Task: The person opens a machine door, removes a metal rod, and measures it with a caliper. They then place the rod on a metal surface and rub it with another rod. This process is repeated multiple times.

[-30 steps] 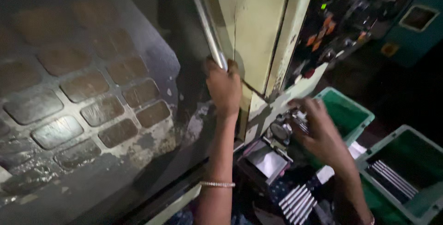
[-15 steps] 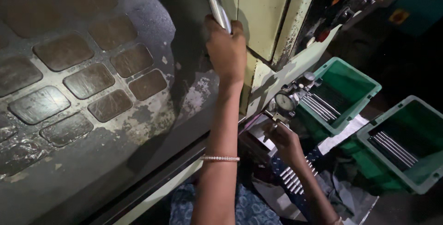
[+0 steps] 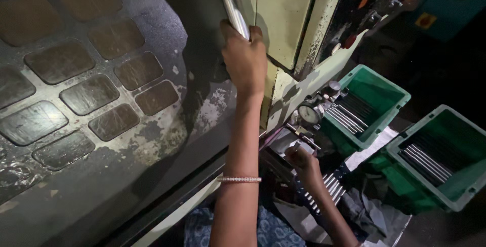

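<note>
1. My left hand [image 3: 245, 59] is clenched around the steel door handle [image 3: 232, 3] at the machine door's right edge.
2. My right hand [image 3: 302, 160] pinches something small, unclear what, beside one dial gauge [image 3: 308, 114].
3. Two green bins [image 3: 377, 87] hold metal rods [image 3: 344, 118].

Single head-worn view, looking steeply down, close over both arms and machine door [image 3: 91, 100]

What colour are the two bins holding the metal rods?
Green bins, seen best in the head view.
</note>
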### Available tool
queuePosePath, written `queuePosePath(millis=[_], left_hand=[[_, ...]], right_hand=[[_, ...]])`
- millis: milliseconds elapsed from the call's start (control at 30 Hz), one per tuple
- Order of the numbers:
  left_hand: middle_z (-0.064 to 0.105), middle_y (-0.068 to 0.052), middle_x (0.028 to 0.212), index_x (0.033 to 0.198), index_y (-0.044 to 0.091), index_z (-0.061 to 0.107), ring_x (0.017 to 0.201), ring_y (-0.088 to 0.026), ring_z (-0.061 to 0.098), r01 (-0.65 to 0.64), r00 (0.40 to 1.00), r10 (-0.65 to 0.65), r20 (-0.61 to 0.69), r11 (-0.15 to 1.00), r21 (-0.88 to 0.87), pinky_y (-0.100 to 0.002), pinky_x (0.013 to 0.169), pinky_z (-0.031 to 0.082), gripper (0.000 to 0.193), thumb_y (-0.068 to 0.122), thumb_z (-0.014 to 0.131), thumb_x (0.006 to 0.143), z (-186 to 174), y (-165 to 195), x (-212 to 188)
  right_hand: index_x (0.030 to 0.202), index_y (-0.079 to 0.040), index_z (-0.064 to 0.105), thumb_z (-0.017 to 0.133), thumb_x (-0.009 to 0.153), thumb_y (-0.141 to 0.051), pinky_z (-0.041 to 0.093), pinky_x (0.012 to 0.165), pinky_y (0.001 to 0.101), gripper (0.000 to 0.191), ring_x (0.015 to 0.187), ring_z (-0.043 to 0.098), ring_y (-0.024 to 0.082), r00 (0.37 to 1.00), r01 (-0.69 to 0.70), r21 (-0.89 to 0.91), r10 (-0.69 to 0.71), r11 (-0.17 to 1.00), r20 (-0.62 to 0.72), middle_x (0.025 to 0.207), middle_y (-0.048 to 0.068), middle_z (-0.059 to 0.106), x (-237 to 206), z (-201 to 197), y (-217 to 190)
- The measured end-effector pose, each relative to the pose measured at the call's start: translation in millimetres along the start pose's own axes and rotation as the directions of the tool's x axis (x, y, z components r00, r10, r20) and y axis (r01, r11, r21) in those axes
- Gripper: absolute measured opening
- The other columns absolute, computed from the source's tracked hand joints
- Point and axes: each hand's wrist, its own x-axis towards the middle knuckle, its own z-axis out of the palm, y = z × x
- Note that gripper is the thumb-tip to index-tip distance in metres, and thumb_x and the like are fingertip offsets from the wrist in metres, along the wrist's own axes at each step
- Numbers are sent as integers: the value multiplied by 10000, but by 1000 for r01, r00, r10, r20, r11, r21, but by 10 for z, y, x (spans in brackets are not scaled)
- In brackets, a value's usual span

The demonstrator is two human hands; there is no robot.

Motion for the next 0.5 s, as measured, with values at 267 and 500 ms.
queuePosePath(millis=[267, 500], left_hand=[[709, -316, 854, 1240, -9, 505, 822, -472, 725, -107, 989, 110, -95, 994, 30, -535, 639, 571, 386, 152, 591, 900, 28, -49, -6], [703, -325, 846, 1228, 0, 513, 830, -491, 703, -104, 989, 112, -100, 991, 82, -568, 659, 545, 383, 169, 610, 897, 21, -4, -1]], right_hand=[[1136, -8, 690, 703, 838, 68, 582, 829, 309, 307, 955, 752, 138, 996, -35, -125, 24, 992, -88, 988, 117, 785, -56, 35, -145], [1167, 0, 694, 549, 749, 203, 575, 788, 319, 487, 897, 726, 175, 988, -92, -12, 90, 996, -126, 949, 141, 781, 96, 12, -114]])
